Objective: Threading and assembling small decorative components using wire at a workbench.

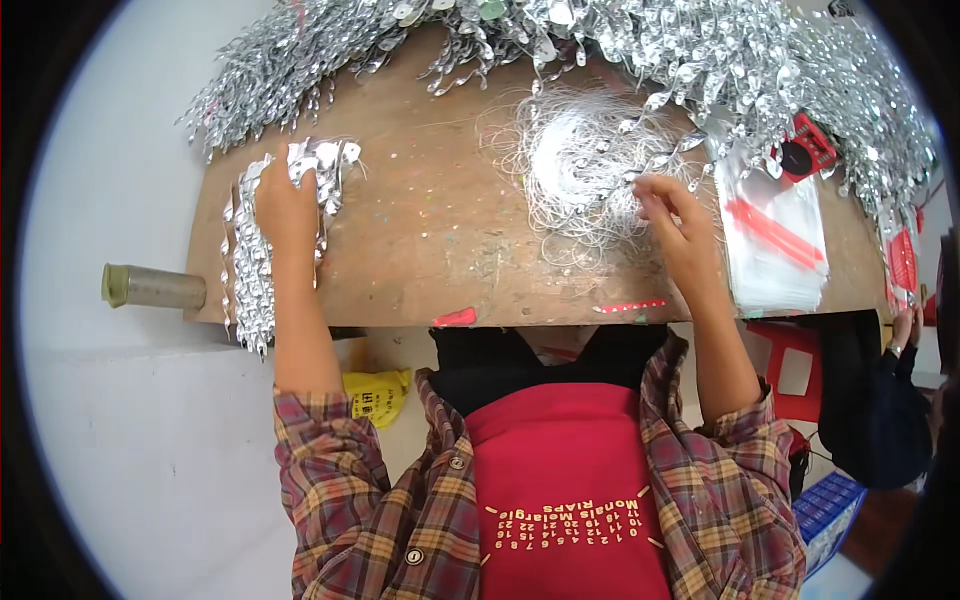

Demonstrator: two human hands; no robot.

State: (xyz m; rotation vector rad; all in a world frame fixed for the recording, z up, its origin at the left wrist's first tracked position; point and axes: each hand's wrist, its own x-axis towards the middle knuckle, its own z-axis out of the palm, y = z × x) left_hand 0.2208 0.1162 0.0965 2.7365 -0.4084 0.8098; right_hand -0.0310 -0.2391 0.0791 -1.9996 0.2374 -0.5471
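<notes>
My left hand (pixel 287 200) lies over a bundle of shiny silver twisted strips (pixel 255 300) at the table's left side. Its thumb is spread from the fingers, and the fingers partly cover the bundle. The strips hang over the front edge. My right hand (pixel 682 235) is raised at the right side of a loose tangle of thin white string (pixel 565 160). Thumb and fingertips close together there, at the end of a silver strip (pixel 660 160) that runs down from the big heap of silver strips (pixel 700 60) at the back.
Clear plastic bags (pixel 775 275) with a red strip lie right of the string, below a red device with a black dial (pixel 797 158). A capped cylinder (pixel 155 287) stands out beyond the left table edge. A red stool (pixel 785 370) and another person's hand (pixel 905 325) are at right.
</notes>
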